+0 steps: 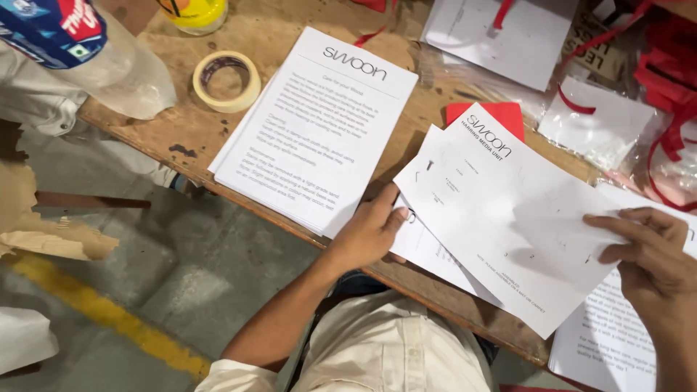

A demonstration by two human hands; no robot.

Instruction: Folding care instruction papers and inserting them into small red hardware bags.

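Note:
My left hand pinches the left edge of a few white printed sheets that I hold tilted over the front edge of a worn wooden table. My right hand grips the right side of the top sheet, thumb on the paper. A neat stack of white printed sheets lies on the table just left of my left hand. Another pile of printed sheets lies under my right hand.
A roll of masking tape lies left of the stack, with a yellow container behind it. Clear plastic bags with red ribbons and a red card lie at the back right. Grey floor with a yellow line shows below.

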